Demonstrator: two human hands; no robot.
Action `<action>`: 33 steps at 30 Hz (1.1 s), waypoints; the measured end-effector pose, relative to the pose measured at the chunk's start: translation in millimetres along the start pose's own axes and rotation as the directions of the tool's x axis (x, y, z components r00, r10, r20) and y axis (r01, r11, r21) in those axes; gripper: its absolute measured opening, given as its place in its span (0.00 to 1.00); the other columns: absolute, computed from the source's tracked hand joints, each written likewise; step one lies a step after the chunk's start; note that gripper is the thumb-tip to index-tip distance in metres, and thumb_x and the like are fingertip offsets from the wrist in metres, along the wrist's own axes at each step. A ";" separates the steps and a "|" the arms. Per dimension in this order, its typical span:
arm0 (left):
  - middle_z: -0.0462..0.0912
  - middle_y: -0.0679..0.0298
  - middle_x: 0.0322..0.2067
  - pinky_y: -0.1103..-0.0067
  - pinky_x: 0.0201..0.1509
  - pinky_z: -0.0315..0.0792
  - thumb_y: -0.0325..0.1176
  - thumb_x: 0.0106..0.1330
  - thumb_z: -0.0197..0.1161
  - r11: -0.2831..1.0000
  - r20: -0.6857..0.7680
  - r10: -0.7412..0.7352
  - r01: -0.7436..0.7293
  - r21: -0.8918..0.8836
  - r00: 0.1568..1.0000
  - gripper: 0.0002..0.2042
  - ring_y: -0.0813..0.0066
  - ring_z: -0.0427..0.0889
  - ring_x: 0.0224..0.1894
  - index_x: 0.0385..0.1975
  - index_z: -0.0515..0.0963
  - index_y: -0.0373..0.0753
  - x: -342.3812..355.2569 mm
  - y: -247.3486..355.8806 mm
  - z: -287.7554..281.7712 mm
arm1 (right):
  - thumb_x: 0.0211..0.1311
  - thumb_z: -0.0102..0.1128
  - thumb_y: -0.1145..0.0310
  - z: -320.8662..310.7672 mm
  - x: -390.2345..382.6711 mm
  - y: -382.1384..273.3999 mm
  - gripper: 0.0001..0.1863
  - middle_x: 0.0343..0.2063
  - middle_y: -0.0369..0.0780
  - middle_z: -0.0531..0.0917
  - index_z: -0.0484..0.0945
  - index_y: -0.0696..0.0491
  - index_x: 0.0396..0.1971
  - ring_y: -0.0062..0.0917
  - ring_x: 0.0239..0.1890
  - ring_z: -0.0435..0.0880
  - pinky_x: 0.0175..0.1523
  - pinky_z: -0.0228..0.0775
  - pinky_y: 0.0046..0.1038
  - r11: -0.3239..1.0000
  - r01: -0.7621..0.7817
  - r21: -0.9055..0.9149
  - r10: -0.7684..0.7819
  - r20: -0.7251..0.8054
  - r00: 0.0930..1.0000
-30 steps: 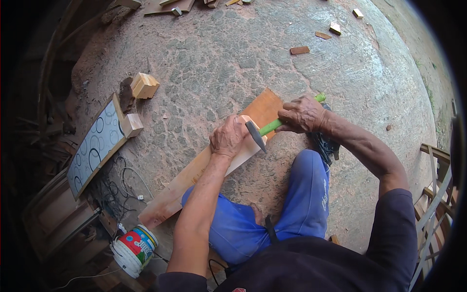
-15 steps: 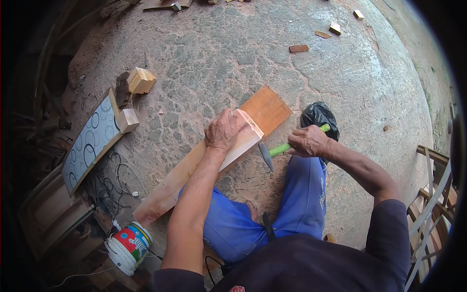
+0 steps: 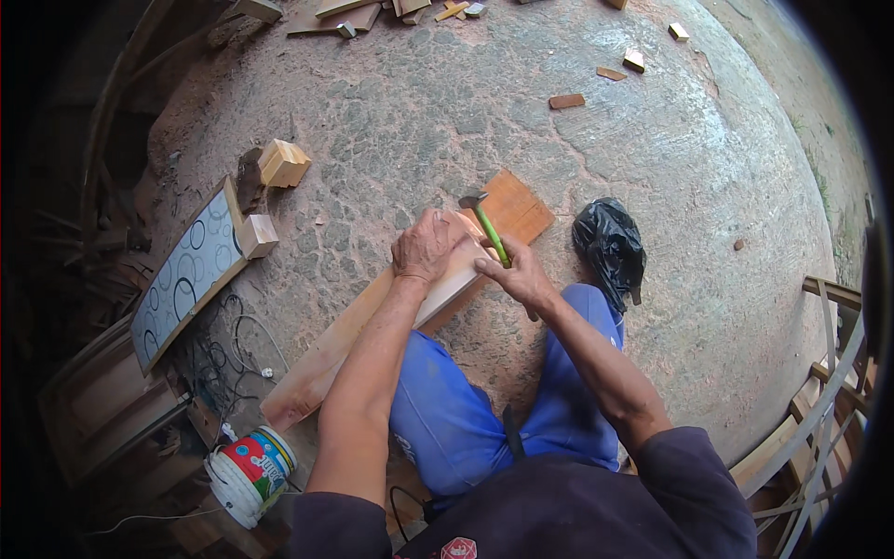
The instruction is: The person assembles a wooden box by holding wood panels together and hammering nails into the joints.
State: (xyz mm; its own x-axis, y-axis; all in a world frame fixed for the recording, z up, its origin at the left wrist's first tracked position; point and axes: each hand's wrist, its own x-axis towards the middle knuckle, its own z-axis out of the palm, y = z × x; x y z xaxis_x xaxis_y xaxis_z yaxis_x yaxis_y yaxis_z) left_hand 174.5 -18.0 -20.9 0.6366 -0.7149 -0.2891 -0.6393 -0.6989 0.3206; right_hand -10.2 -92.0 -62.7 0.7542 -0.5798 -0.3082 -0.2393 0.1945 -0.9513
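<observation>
My left hand [image 3: 424, 244] is pressed on a long pale board [image 3: 312, 373] lying slanted beside my bent legs, fingers closed over its upper end. Under that end is an orange-brown board [image 3: 521, 200]. My right hand [image 3: 512, 275] grips a hammer [image 3: 492, 233] by its green handle, the dark head raised over the boards just right of my left fingers; its thumb is at the pale board's edge. A black plastic bag [image 3: 607, 247] lies by my right knee.
At left are a circle-patterned panel [image 3: 186, 270], wooden blocks [image 3: 284, 163], tangled cables [image 3: 223, 363] and a paint bucket [image 3: 250, 475]. Wood offcuts [image 3: 349, 19] lie on the concrete ahead; slats and strips [image 3: 833, 391] are stacked at the right.
My right hand has moved down and left toward the pale board's end. The hammer has swung from slanting sideways to head-up beside my left hand, which still holds the board.
</observation>
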 end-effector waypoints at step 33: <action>0.82 0.47 0.32 0.55 0.39 0.77 0.51 0.64 0.66 0.947 -0.146 0.320 -0.310 0.086 0.936 0.22 0.45 0.84 0.37 0.33 0.71 0.35 -35.4 -38.5 33.1 | 0.72 0.56 0.56 -6.4 -41.2 38.6 0.17 0.14 0.34 0.73 0.77 0.58 0.36 0.17 0.12 0.70 0.17 0.62 0.26 0.946 -0.241 0.215 0.289 -0.233 0.928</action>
State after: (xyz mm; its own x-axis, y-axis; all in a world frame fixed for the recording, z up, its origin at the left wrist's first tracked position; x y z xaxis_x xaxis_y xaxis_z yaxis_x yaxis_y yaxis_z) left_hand 162.3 33.7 -52.9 0.4547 -0.8899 -0.0361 -0.8397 -0.4419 0.3155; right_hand -54.5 -65.6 -86.8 0.4883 -0.6667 -0.5631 -0.2763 0.4939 -0.8244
